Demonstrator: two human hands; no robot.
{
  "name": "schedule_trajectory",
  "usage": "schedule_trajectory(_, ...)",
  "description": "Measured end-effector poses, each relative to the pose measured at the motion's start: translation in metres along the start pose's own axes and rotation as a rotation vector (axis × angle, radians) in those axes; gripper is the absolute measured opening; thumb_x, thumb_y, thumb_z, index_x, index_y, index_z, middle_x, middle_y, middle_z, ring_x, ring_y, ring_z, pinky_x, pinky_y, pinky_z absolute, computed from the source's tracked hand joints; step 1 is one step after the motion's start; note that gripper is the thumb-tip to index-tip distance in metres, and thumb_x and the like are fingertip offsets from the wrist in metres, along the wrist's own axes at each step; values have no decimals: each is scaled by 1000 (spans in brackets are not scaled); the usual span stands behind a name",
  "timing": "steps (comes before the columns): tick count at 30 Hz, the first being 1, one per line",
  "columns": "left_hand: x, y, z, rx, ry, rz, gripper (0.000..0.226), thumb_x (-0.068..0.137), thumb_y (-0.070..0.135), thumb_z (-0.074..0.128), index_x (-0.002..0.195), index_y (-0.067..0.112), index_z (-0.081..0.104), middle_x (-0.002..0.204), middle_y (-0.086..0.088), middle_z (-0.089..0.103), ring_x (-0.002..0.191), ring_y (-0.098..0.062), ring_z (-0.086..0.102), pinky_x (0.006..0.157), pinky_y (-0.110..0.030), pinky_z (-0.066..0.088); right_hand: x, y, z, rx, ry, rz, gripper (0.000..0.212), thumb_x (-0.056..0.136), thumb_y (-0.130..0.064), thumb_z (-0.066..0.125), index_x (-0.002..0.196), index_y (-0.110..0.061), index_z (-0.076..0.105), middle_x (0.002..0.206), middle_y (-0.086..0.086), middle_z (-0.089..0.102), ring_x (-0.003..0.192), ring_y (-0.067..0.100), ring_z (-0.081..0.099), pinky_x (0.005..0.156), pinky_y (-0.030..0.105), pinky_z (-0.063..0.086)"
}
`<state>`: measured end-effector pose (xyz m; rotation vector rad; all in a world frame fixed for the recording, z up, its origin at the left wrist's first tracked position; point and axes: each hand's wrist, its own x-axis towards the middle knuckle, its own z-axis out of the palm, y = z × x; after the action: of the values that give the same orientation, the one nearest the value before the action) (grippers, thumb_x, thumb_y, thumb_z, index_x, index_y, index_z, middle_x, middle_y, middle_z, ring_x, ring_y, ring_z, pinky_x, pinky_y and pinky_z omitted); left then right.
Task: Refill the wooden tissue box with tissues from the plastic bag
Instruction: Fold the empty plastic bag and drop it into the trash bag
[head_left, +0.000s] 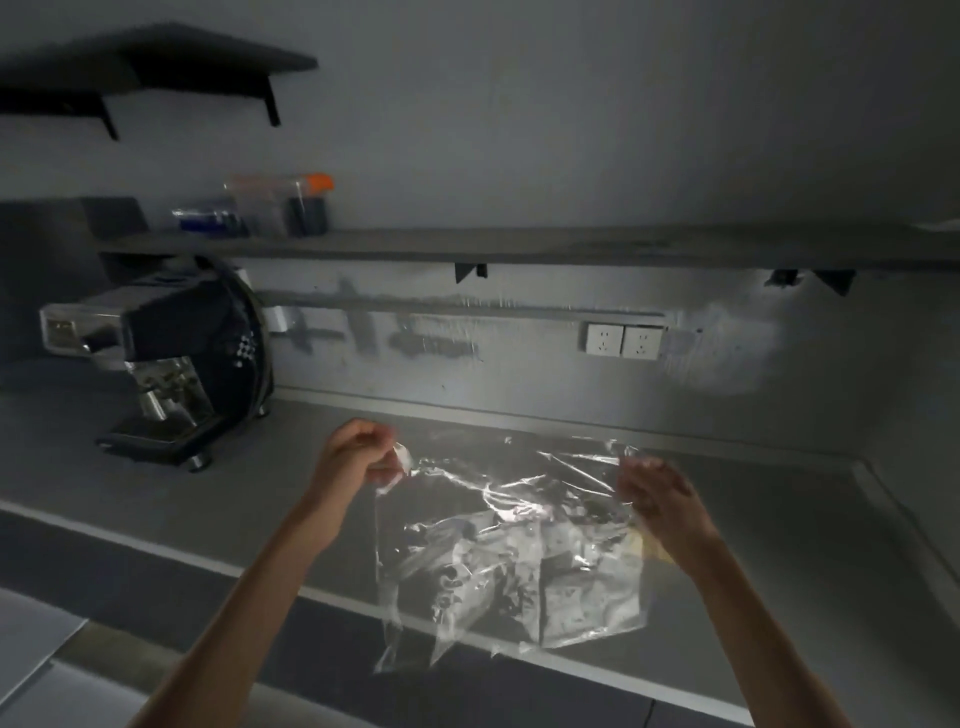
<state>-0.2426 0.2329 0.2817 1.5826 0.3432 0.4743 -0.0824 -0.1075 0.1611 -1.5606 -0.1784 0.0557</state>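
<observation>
The plastic bag is thin, clear film, crinkled and glossy with bright glints. The bench looks smooth, matt grey. The coffee machine combines black casing with shiny metal.

Nothing legible (dim, blurred view).

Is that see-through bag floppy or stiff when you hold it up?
Probably floppy: the plastic bag wrinkles and sags between the left hand and right hand that pinch its top corners. Likely light, since a pinch at each corner carries it. Maybe slippery too; it looks shiny.
</observation>
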Motion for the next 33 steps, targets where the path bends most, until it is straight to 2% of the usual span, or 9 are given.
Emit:
schedule_trajectory(5,29,2,14,86,196,272,8,99,1,48,95,5,54,71,-11,56,58,-21,57,64,-36,49,-5,-28,0,-34,71,-41,24,81,-16,77,71,-19,55,59,1,55,52,15,49,46,24,44)
schedule_trajectory(8,36,19,37,362,66,625,7,101,4,45,99,7,51,78,-13,57,63,-25,59,62,-38,51,-8,-40,2,-372,268,-60,34,85,-5,73,116,-6,58,113,24,62,104,34,58,91,47,50)
schedule_trajectory(11,38,47,68,470,-227,865,5,100,1,46,100,2,51,84,-5,54,64,-15,59,61,-30,51,-22,-85,22,-527,207,-329,69,85,-44,71,144,-24,43,137,-8,47,130,9,40,107,24,32)
schedule_trajectory(14,34,74,101,581,-549,1022,7,100,7,49,106,9,51,93,4,49,68,-7,56,64,-18,46,-31,-143,61,-578,-114,-441,67,78,-70,61,136,-40,46,123,-24,60,114,-8,54,96,12,42)
schedule_trajectory(16,35,90,120,606,-644,1068,16,100,12,51,115,17,51,100,5,50,74,-7,57,69,-19,47,-28,-166,81,-526,-188,-449,29,86,-50,65,110,-33,64,94,-9,74,84,1,68,76,21,53)
schedule_trajectory(18,40,104,126,546,-636,1047,29,99,17,52,127,22,48,103,6,54,79,-6,61,74,-20,49,-24,-177,84,-360,-119,-463,6,92,-28,65,92,-32,70,78,-3,76,66,8,70,61,22,53)
schedule_trajectory(23,85,95,81,361,-244,847,41,95,35,54,133,19,52,117,4,63,110,-8,59,99,-32,46,-16,-159,35,-27,17,-420,13,91,-29,69,100,-24,76,77,-1,75,65,10,69,52,19,50)
schedule_trajectory(28,102,54,63,215,-644,363,37,89,40,61,123,26,62,118,4,70,114,-8,64,106,-42,47,-16,-142,-1,108,83,-311,45,78,-47,77,108,-14,74,81,-2,72,72,15,69,61,25,55)
schedule_trajectory(33,96,51,87,40,-611,295,30,86,38,66,103,13,71,92,-9,74,86,-23,72,82,-38,54,-22,-141,-8,83,178,-297,29,81,-40,74,98,-16,77,73,-3,71,67,11,69,58,20,54)
